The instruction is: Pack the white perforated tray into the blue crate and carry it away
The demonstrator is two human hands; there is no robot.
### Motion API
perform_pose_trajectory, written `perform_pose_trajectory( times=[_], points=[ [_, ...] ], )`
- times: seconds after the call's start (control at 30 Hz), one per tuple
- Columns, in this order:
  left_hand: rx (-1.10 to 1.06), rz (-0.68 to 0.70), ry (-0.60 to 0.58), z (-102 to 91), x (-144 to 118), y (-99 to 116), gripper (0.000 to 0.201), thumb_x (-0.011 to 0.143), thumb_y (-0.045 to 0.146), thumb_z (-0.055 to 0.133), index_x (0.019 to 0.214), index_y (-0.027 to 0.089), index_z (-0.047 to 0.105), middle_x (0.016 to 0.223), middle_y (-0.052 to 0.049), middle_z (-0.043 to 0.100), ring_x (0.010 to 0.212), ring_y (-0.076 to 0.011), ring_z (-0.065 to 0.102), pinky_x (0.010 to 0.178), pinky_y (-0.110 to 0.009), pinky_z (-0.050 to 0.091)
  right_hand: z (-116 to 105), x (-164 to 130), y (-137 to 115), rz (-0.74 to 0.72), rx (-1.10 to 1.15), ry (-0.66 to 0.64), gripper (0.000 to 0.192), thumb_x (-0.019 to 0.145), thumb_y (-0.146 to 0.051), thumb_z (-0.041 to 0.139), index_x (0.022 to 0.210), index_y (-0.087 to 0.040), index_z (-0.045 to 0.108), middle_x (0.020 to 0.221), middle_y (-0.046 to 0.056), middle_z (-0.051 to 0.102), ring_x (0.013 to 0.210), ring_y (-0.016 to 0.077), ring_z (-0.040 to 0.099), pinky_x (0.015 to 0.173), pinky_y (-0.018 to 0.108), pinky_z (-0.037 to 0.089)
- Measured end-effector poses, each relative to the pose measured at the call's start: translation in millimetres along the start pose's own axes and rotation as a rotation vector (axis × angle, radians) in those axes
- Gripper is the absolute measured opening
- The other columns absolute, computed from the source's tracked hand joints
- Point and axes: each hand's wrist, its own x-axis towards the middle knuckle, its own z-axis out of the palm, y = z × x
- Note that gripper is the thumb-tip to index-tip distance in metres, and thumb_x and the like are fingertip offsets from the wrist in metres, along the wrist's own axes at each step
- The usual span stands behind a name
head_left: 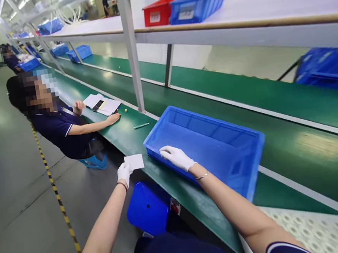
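My left hand [124, 173], in a white glove, is closed on the edge of a small white card [135, 162]. The card is held beside the bench edge, above the floor side. My right hand [177, 157], also gloved in white, reaches over the near side of a large blue plastic bin [203, 138]. Its fingers are stretched forward and apart from the thumb, with nothing visible in them. Whether that hand touches the bin's rim I cannot tell. Inside, the bin shows only its bare blue floor and walls.
A co-worker [56, 123] sits at the bench [121, 129] with papers [111, 106] and a green pen [141, 126] nearby. A blue stool [148, 209] stands below me. At right lies a white dimpled tray [319, 226]. Red [154, 15] and blue [197, 4] bins sit on the shelf.
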Motion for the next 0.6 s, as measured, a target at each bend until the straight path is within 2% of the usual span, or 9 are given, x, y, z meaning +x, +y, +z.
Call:
perform_pose_trajectory(
  times=[0.1,0.2,0.27,0.37,0.4,0.47,0.53,0.6],
  points=[
    [0.123,0.002,0.06,13.9,69.8,7.4,0.028,0.096,0.026,0.05,0.116,0.009,0.06,0.109,-0.01,0.068,0.079,-0.0089,0.062,0.071,-0.022,0.051,-12.8,57.3,12.7,-0.015,-0.045,-0.008,0.036,0.1,-0.035,0.047,0.124,-0.015,0.064,0.118,0.01,0.069,0.108,0.023,0.064,0.1,0.037,0.047],
    [0.3,0.065,0.066,24.6,139.0,11.2,0.035,0.096,0.029,0.051,0.125,0.011,0.06,0.118,-0.011,0.067,0.096,-0.0125,0.064,0.087,-0.027,0.053,-16.2,110.3,15.0,-0.07,-0.123,-0.024,0.034,0.1,-0.035,0.048,0.124,-0.017,0.065,0.122,0.008,0.068,0.111,0.0224,0.064,0.102,0.035,0.047],
    [0.452,0.112,0.068,27.9,184.7,16.4,0.047,0.092,0.029,0.056,0.137,0.015,0.055,0.128,-0.013,0.063,0.111,-0.0184,0.062,0.1,-0.035,0.05,-14.3,146.8,14.8,-0.098,-0.191,-0.019,0.034,0.1,-0.034,0.049,0.124,-0.017,0.066,0.122,0.007,0.068,0.11,0.0231,0.064,0.101,0.035,0.047],
    [0.691,0.226,0.084,28.1,246.2,25.9,0.072,0.083,0.027,0.065,0.151,0.017,0.042,0.13,-0.019,0.061,0.121,-0.0333,0.057,0.107,-0.05,0.043,-6.4,209.0,16.7,-0.106,-0.297,0.009,0.034,0.099,-0.035,0.049,0.123,-0.017,0.067,0.121,0.009,0.068,0.111,0.0264,0.064,0.1,0.038,0.047],
    [0.752,0.291,0.089,27.5,262.7,27.7,0.077,0.082,0.029,0.068,0.153,0.016,0.04,0.132,-0.02,0.059,0.125,-0.0363,0.054,0.109,-0.052,0.04,-2.6,232.4,18.0,-0.096,-0.33,0.014,0.035,0.099,-0.036,0.049,0.122,-0.017,0.067,0.121,0.01,0.068,0.111,0.0279,0.063,0.1,0.039,0.047],
    [0.828,0.431,0.095,26.0,287.5,27.2,0.077,0.082,0.037,0.069,0.152,0.017,0.042,0.144,-0.018,0.052,0.134,-0.0362,0.046,0.115,-0.05,0.034,7.1,283.7,20.3,-0.047,-0.389,0.006,0.038,0.098,-0.038,0.05,0.125,-0.016,0.067,0.12,0.013,0.068,0.11,0.0315,0.063,0.098,0.043,0.048],
    [0.863,0.524,0.083,24.1,301.5,22.6,0.067,0.087,0.046,0.064,0.147,0.019,0.05,0.15,-0.012,0.047,0.136,-0.0326,0.043,0.117,-0.045,0.032,18.7,340.7,20.1,0.03,-0.436,-0.011,0.046,0.096,-0.038,0.053,0.133,-0.013,0.063,0.124,0.017,0.065,0.111,0.0359,0.062,0.097,0.047,0.048],
    [0.887,0.564,0.059,22.8,307.8,17.0,0.057,0.09,0.049,0.058,0.14,0.023,0.058,0.148,-0.01,0.05,0.128,-0.0323,0.049,0.111,-0.046,0.036,30.8,401.3,16.2,0.097,-0.472,-0.01,0.057,0.094,-0.034,0.055,0.147,-0.012,0.053,0.134,0.022,0.058,0.116,0.0403,0.059,0.099,0.052,0.047]
  ],
)
